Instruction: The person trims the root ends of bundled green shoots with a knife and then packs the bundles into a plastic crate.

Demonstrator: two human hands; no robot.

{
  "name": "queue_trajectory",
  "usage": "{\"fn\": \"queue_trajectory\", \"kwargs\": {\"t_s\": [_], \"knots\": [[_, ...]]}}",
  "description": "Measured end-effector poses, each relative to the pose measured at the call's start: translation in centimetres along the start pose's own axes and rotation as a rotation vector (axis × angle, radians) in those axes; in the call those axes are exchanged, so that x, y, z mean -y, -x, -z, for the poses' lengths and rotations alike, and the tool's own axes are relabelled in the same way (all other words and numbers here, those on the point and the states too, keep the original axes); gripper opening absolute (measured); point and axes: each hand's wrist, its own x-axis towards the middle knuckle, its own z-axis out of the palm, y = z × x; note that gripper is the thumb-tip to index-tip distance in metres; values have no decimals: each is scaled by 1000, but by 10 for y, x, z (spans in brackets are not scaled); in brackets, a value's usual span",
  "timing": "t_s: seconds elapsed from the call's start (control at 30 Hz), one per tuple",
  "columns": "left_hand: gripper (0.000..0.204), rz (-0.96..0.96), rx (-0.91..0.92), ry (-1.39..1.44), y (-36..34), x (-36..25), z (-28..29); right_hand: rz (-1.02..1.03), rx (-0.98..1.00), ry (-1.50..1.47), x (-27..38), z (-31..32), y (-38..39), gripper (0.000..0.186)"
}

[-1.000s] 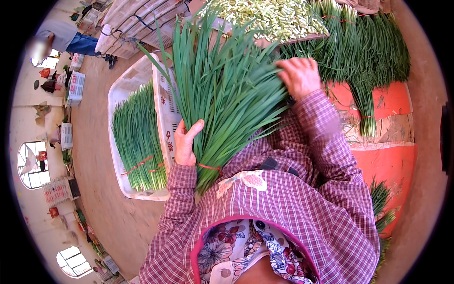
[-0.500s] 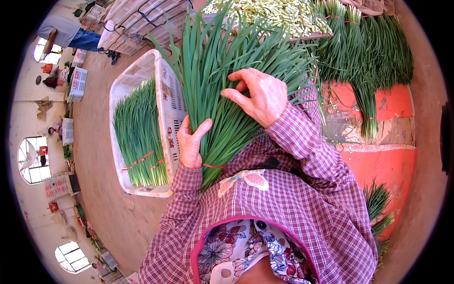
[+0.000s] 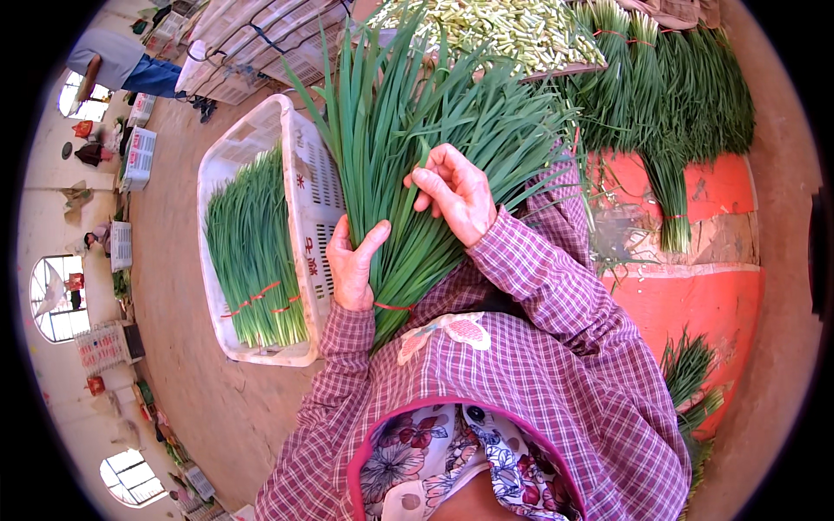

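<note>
A large bunch of garlic chives (image 3: 395, 200) lies across my lap, its leaves fanning out away from me. A red band circles it near the lower end. My left hand (image 3: 352, 269) holds the bunch at its left side, thumb on top; the other fingers are partly hidden. Over the middle of the leaves, my right hand (image 3: 458, 195) is closed in a pinch, thumb against forefinger, on a chive leaf (image 3: 423, 154). Left of the bunch stands a white plastic crate (image 3: 314, 217), holding banded chive bunches (image 3: 252, 234).
Cut pale stems (image 3: 495, 35) are heaped at the far side. Several banded chive bunches (image 3: 669, 95) lie at the far right, partly on red sheeting (image 3: 686, 313). More chives (image 3: 689, 369) lie at the near right. A person (image 3: 130, 65) stands at the far left beside stacked crates (image 3: 239, 52).
My right hand has moved slightly left and nearer to me, and its fingers have closed on a leaf. My left hand keeps its place on the bunch.
</note>
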Motion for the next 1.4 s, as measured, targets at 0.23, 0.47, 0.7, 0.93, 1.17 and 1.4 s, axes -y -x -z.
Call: {"fn": "queue_trajectory", "kwargs": {"t_s": [0.23,0.47,0.7,0.93,1.17,1.4], "knots": [[37,-21,-26,-18,2,1,0,28,-33,-986,0,42,-29,5],[37,-38,-1,-70,5,-2,-7,351,46,-917,79,76,-32,28],[37,-48,-13,-61,5,-3,-4,405,-46,284,66,30,-33,14],[35,-24,6,-57,4,-6,-8,824,49,1246,47,17,-33,20],[34,-9,-3,-35,4,-2,-4,897,-42,1116,17,3,-37,12],[36,-17,-10,-18,1,2,0,673,-648,532,82,85,-53,15]]}}
